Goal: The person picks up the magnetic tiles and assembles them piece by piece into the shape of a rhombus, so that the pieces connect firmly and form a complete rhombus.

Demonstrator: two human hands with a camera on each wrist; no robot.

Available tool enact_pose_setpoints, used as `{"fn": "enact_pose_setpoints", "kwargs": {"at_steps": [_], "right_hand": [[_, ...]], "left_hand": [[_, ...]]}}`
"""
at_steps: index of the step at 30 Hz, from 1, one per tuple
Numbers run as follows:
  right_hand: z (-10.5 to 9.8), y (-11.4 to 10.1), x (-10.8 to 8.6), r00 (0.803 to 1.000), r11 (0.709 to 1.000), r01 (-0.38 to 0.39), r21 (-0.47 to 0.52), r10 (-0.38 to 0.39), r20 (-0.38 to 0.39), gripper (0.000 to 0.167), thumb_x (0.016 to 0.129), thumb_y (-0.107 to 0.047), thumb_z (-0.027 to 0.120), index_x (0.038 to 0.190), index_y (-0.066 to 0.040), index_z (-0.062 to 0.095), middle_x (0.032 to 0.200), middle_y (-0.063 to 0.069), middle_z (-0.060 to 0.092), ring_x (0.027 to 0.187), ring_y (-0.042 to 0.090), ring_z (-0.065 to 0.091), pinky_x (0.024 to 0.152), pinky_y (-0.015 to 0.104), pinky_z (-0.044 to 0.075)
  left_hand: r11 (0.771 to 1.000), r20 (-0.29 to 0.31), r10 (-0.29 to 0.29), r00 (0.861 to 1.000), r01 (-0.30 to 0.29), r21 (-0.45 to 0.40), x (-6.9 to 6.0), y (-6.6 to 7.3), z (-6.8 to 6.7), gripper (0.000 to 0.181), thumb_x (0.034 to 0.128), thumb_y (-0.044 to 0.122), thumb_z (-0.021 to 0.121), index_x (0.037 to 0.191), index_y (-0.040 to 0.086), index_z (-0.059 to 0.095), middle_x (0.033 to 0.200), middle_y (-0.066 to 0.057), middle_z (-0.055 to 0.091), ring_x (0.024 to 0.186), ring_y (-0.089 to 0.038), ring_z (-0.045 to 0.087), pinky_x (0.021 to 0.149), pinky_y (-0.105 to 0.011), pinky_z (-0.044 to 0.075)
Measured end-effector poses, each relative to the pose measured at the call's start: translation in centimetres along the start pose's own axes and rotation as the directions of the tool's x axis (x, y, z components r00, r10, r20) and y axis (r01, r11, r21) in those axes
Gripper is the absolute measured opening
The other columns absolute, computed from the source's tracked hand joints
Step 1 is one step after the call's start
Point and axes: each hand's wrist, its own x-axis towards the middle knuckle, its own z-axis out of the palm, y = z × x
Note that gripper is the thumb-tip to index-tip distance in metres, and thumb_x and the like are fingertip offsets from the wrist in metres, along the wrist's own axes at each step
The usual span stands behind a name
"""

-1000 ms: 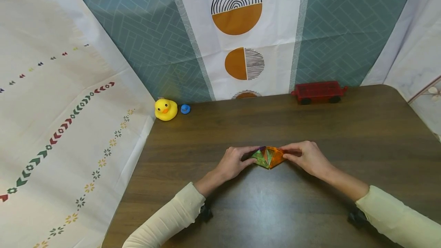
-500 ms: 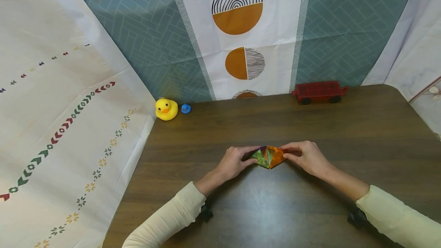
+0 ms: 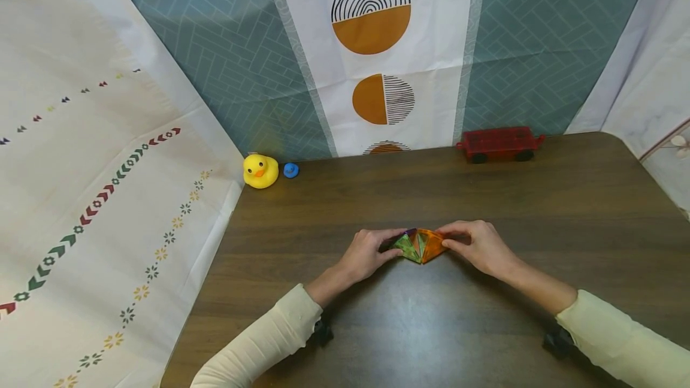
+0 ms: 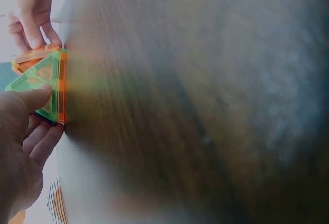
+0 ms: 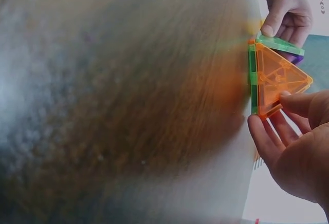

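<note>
Near the middle of the table, several translucent triangular magnetic tiles stand together as a small pointed structure. A green triangular tile (image 3: 406, 247) forms its left face and an orange triangular tile (image 3: 434, 245) its right face; a bit of purple tile (image 3: 411, 232) shows at the back. My left hand (image 3: 362, 255) pinches the green side, its thumb flat on the green face in the left wrist view and its fingers behind. From the other side my right hand (image 3: 485, 248) pinches the orange side, thumb on the orange face (image 5: 275, 70). The structure's inside is partly hidden.
At the table's far left corner sit a yellow rubber duck (image 3: 261, 171) and a small blue duck (image 3: 291, 170). A red translucent wheeled car base (image 3: 498, 144) stands at the back right edge. Patterned cloths hang behind and left of the brown table (image 3: 345, 199).
</note>
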Motion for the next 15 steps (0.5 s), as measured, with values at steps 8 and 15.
{"fn": "enact_pose_setpoints", "kwargs": {"at_steps": [8, 15], "right_hand": [[0.02, -0.18, 0.00, 1.000, 1.000, 0.012, 0.009, -0.012, 0.000, 0.024, 0.094, -0.001, 0.079, 0.118, -0.005, 0.080, 0.115, 0.014, 0.077, 0.097, 0.028, 0.076, 0.079, 0.037, 0.064], [0.07, -0.49, 0.05, 1.000, 0.999, 0.017, 0.035, -0.017, 0.004, 0.024, 0.095, 0.001, 0.077, 0.118, -0.005, 0.080, 0.117, 0.013, 0.076, 0.102, 0.030, 0.075, 0.081, 0.038, 0.063]], "left_hand": [[1.000, -0.005, 0.014, 1.000, -0.013, 0.021, -0.05, -0.10, 0.06, 0.046, 0.0981, 0.026, 0.079, 0.142, 0.015, 0.070, 0.133, -0.003, 0.073, 0.115, -0.006, 0.069, 0.095, -0.024, 0.057], [1.000, -0.006, 0.016, 1.000, -0.016, 0.026, -0.09, -0.16, 0.14, 0.046, 0.0986, 0.026, 0.079, 0.143, 0.015, 0.069, 0.133, -0.003, 0.073, 0.117, -0.007, 0.068, 0.095, -0.024, 0.056]]}}
